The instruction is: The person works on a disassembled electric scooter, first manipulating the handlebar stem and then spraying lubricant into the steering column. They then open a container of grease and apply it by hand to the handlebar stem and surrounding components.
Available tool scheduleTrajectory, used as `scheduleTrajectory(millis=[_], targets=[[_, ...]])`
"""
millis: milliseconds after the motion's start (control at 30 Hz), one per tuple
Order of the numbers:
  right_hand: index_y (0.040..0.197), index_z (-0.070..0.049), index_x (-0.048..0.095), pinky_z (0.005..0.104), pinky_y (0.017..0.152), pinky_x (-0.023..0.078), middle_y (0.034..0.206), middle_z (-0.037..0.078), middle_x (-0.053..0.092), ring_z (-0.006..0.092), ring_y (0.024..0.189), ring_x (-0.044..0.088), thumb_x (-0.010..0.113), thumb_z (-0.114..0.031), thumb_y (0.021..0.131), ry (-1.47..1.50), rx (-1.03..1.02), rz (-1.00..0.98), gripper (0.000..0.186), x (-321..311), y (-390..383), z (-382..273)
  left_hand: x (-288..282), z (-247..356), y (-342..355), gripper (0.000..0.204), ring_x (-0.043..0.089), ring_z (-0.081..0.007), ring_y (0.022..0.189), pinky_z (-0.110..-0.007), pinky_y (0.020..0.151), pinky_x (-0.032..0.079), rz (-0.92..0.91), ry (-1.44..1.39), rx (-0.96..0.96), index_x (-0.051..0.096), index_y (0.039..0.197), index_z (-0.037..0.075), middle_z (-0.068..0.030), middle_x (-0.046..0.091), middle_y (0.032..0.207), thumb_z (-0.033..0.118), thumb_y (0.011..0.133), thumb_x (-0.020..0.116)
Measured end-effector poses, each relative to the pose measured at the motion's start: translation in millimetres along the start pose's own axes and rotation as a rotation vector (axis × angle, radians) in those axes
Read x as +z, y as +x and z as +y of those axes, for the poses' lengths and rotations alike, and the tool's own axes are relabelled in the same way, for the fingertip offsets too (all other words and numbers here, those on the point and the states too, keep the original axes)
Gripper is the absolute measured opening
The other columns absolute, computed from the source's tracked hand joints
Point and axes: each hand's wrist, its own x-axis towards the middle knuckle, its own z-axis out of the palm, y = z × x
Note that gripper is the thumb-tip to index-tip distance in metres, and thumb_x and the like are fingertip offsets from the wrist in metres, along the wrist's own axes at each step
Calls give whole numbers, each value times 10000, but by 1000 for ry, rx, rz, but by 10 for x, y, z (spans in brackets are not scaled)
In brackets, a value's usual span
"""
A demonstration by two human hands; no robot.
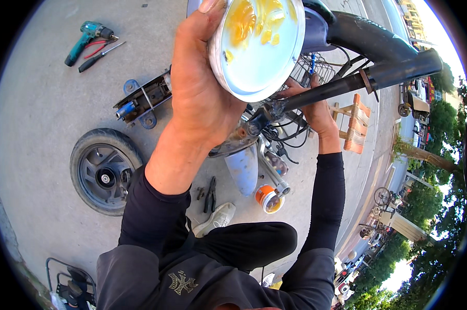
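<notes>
My left hand (202,88) is closed on the rim of a round white lid (264,62), held up close to my view. Yellow, jelly-like grease (242,23) clings to its inner face. My right hand (316,111) is farther off, behind a black steering tube (326,93) of a partly dismantled scooter. Its fingers are bent and partly hidden by the tube; a small blue item (312,62) shows just beyond the fingertips, and I cannot make out what they grip. Below the scooter frame stands an orange and white tub (268,199) with something brownish inside.
A loose wheel (105,173) lies at left, near a metal part with blue ends (140,103). A teal drill (88,41), a screwdriver (96,59) and red-handled pliers lie far left. Black pliers (210,195) rest by my shoe. A small wooden stool (356,124) stands right.
</notes>
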Motion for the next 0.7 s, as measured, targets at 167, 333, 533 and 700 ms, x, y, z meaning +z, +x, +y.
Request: scheduleTrajectory(millis=[167, 333, 533, 700], targets=[[1193, 39, 727, 415, 1221, 279, 1504, 185, 537, 321, 1401, 488, 159, -699, 1054, 270, -57, 52, 941, 23, 41, 38, 68, -43, -19, 725, 691, -330, 1122, -470, 948, 589, 68, -20, -27, 473, 1448, -45, -226, 655, 1293, 545, 1034, 395], [1326, 23, 631, 345, 1063, 435, 1293, 150, 692, 238, 1271, 620, 292, -458, 1119, 247, -171, 612, 624, 66, -217, 158, 201, -14, -73, 650, 599, -277, 1314, -448, 1109, 483, 285, 206, -42, 539, 1451, 103, -89, 602, 1448, 571, 1004, 476], [1388, 59, 577, 256, 724, 503, 930, 105, 696, 113, 777, 620, 511, -119, 1040, -449, -393, 841, 396, 864, -1342, -356, 204, -40, -96, 690, 607, -281, 1299, -448, 1105, 483, 293, 146, -145, 537, 1458, 89, -111, 605, 1444, 594, 990, 488], [1510, 2, 500, 237, 645, 444, 827, 51, 606, 94, 691, 544, 602, -246, 1033, -471, -438, 404, 548, 1220, -1231, -1166, 296, -122, -160, 712, 613, -293, 1290, -457, 1111, 478, 201, 161, -256, 526, 1462, 61, -141, 610, 1430, 597, 997, 470]])
